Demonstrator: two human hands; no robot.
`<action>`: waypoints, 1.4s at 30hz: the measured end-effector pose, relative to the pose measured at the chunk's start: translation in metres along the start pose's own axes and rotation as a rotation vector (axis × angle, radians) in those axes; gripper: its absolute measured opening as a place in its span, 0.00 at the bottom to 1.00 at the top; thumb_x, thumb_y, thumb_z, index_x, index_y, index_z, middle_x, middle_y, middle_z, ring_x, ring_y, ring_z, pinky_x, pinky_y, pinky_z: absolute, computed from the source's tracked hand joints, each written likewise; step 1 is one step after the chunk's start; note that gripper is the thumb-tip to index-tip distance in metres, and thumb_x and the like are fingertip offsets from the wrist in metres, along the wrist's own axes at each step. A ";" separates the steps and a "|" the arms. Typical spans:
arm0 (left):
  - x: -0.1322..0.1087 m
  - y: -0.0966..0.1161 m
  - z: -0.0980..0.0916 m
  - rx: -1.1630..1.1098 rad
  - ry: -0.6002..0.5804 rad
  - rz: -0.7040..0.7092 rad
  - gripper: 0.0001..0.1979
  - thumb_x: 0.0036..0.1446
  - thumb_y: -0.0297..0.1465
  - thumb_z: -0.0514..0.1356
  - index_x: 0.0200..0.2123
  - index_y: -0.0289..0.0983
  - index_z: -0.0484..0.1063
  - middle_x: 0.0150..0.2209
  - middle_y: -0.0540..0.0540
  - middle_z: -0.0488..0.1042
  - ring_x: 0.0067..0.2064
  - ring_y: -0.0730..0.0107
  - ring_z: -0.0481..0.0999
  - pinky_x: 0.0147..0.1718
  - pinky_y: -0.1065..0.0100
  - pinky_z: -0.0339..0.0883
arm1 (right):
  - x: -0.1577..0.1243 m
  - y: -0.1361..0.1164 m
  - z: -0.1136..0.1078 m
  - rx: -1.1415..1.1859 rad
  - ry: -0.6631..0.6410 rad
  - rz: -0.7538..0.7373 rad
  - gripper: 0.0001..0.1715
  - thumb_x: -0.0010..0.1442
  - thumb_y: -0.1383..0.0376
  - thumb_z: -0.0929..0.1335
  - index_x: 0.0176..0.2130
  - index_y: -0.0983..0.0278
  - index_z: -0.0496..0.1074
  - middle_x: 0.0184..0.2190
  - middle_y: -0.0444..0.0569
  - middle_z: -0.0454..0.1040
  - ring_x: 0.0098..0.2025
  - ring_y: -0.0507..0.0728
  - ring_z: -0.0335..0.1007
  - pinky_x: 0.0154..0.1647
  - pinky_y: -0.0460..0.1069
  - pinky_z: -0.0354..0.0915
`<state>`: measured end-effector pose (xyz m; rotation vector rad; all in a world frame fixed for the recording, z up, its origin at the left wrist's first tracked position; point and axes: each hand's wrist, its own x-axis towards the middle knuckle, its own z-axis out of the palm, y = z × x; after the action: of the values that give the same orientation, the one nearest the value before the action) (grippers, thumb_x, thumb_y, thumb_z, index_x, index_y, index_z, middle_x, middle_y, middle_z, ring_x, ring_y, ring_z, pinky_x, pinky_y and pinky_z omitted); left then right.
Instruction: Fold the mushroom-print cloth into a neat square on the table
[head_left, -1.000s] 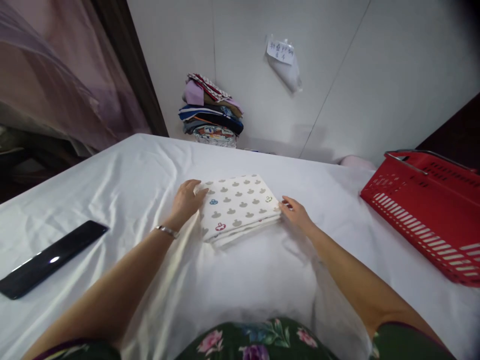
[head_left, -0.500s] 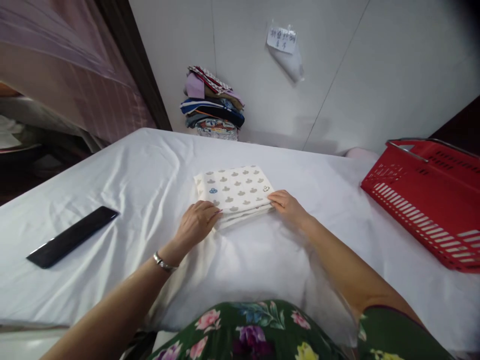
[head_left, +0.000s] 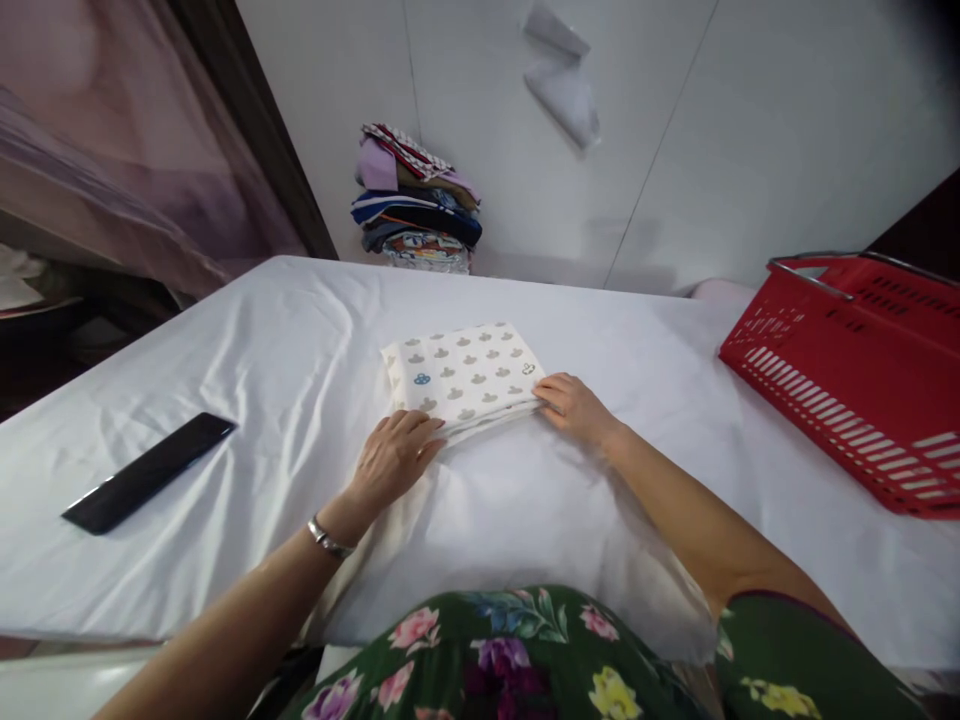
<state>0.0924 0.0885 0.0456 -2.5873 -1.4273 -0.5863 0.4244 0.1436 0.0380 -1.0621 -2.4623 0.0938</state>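
The folded cloth (head_left: 476, 370) lies just beyond my fingers (head_left: 553, 384); left hand (head_left: 394, 460) and right hand (head_left: 577, 405) each pinch a near corner, seemingly to keep its layers even. Well right of them, the red basket (head_left: 862, 360) seems to leave them room.

White-covered table (head_left: 645, 345), folded printed cloth (head_left: 474, 368) in middle, flat black object (head_left: 150, 473) left, red basket (head_left: 862, 365) right

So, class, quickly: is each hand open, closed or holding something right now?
Left hand: closed, holding the folded cloth by its near-left corner.
Right hand: closed, holding the same cloth near its near-right corner.
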 end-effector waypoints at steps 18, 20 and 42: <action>0.007 0.010 0.004 0.052 0.006 0.053 0.10 0.62 0.35 0.51 0.41 0.38 0.69 0.37 0.44 0.73 0.38 0.63 0.70 0.35 0.64 0.62 | 0.005 0.007 0.000 -0.148 0.075 -0.083 0.15 0.61 0.73 0.60 0.43 0.64 0.72 0.43 0.52 0.74 0.47 0.59 0.65 0.48 0.54 0.57; 0.009 0.010 0.004 0.058 0.000 0.044 0.10 0.62 0.34 0.51 0.40 0.38 0.69 0.36 0.45 0.72 0.37 0.64 0.70 0.35 0.64 0.62 | 0.012 0.008 -0.004 -0.161 0.106 -0.094 0.15 0.62 0.73 0.60 0.42 0.63 0.72 0.41 0.52 0.75 0.45 0.58 0.66 0.47 0.54 0.57; 0.010 0.011 0.005 0.150 0.012 0.074 0.10 0.61 0.34 0.51 0.38 0.36 0.70 0.35 0.43 0.73 0.37 0.61 0.70 0.36 0.61 0.63 | 0.007 0.005 0.006 -0.186 0.030 -0.099 0.17 0.60 0.66 0.65 0.50 0.63 0.68 0.48 0.56 0.71 0.51 0.62 0.63 0.51 0.58 0.55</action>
<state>0.1076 0.0917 0.0459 -2.5031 -1.3115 -0.4654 0.4207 0.1529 0.0343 -1.0051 -2.5295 -0.1842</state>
